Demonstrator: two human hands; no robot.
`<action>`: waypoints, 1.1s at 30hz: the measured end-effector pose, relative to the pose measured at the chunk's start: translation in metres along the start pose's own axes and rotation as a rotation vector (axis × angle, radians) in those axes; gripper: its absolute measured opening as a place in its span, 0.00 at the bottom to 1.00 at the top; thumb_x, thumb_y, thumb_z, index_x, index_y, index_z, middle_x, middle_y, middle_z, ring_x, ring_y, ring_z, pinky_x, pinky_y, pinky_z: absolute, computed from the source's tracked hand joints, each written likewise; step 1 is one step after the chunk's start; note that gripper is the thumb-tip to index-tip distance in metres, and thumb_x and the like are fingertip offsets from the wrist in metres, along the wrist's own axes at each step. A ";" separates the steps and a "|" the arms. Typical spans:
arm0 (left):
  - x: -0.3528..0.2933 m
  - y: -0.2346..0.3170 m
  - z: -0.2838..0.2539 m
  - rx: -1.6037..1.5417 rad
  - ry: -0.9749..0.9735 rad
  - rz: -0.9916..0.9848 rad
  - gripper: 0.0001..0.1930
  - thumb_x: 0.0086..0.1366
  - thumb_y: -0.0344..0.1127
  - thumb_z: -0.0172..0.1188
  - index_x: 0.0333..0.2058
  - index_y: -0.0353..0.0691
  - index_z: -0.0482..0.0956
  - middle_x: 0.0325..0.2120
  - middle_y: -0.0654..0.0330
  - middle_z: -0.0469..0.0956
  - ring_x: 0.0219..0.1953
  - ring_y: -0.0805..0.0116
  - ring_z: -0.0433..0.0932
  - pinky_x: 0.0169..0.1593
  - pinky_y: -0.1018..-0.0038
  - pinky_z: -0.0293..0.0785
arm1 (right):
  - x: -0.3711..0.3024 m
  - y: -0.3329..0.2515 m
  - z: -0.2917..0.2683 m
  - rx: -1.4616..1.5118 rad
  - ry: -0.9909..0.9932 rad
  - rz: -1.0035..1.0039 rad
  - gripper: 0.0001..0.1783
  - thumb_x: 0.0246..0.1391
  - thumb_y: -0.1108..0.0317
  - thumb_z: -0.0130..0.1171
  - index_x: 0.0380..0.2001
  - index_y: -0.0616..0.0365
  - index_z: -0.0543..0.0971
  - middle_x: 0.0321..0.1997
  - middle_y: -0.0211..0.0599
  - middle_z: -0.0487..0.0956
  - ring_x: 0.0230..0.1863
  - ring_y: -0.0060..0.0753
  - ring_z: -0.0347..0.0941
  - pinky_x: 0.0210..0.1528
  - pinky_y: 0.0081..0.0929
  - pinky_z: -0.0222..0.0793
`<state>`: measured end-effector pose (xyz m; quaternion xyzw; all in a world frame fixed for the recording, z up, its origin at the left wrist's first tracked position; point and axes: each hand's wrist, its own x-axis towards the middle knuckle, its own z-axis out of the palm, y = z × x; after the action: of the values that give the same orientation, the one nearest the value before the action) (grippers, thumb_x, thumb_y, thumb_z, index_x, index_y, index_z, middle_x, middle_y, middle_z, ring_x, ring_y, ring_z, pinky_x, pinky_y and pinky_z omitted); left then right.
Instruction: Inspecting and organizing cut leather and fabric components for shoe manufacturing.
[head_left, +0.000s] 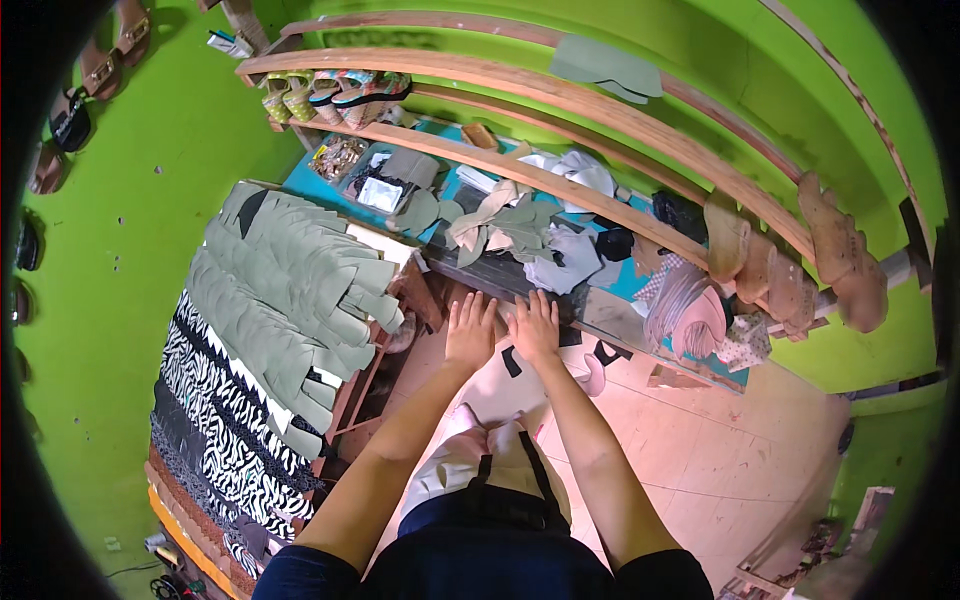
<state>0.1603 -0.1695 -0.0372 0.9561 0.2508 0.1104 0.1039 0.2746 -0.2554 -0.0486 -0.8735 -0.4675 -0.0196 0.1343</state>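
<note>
My left hand and my right hand are stretched out in front of me, side by side. Both are palm down, hold nothing, and have their fingers apart. Their fingertips reach the near edge of a dark board on the workbench; I cannot tell whether they touch it. Beyond them lie grey-green cut pieces with pale backs, and a crumpled light grey sheet. Right of my right hand, a stack of curved pink and grey pieces rests on the bench.
At left, a stand holds layered grey-green pieces above zebra-patterned material. Wooden rails run over the bench, carrying patterned shoes and hanging tan shapes. Dark scraps lie on the tiled floor.
</note>
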 end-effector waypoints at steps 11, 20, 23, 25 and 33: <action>0.015 0.033 0.026 0.004 -0.110 -0.017 0.25 0.56 0.39 0.44 0.53 0.41 0.59 0.54 0.51 0.57 0.59 0.57 0.51 0.61 0.58 0.40 | -0.029 0.042 0.011 0.069 -0.105 0.072 0.22 0.50 0.54 0.45 0.45 0.56 0.69 0.48 0.43 0.67 0.57 0.44 0.55 0.57 0.45 0.48; 0.044 0.043 0.075 -0.014 -0.204 -0.060 0.27 0.54 0.40 0.47 0.53 0.41 0.58 0.55 0.51 0.56 0.59 0.56 0.51 0.60 0.59 0.43 | 0.001 0.076 0.029 0.378 0.252 0.234 0.12 0.49 0.67 0.47 0.36 0.61 0.71 0.33 0.47 0.70 0.38 0.49 0.65 0.41 0.39 0.61; 0.064 0.047 0.091 -0.067 -0.197 -0.032 0.27 0.55 0.40 0.47 0.54 0.39 0.57 0.54 0.50 0.56 0.59 0.55 0.51 0.60 0.59 0.44 | 0.018 0.102 0.043 0.387 0.318 0.382 0.14 0.48 0.66 0.49 0.37 0.62 0.69 0.35 0.46 0.70 0.38 0.48 0.66 0.41 0.39 0.61; 0.075 0.051 0.102 -0.114 -0.181 -0.009 0.27 0.55 0.39 0.47 0.54 0.37 0.56 0.54 0.49 0.56 0.59 0.54 0.51 0.60 0.59 0.45 | 0.033 0.119 0.054 0.453 0.344 0.490 0.19 0.49 0.61 0.50 0.42 0.63 0.68 0.36 0.45 0.71 0.40 0.45 0.67 0.42 0.36 0.62; 0.084 0.054 0.131 -0.205 -0.062 -0.034 0.30 0.52 0.36 0.48 0.53 0.27 0.53 0.54 0.44 0.55 0.60 0.53 0.49 0.61 0.60 0.42 | 0.091 0.125 0.050 0.478 0.120 0.950 0.38 0.40 0.49 0.58 0.49 0.66 0.62 0.38 0.48 0.72 0.40 0.46 0.70 0.42 0.37 0.64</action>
<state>0.2909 -0.1924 -0.1353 0.9389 0.2513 0.1041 0.2107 0.4238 -0.2346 -0.1088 -0.9313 -0.0035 0.1007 0.3502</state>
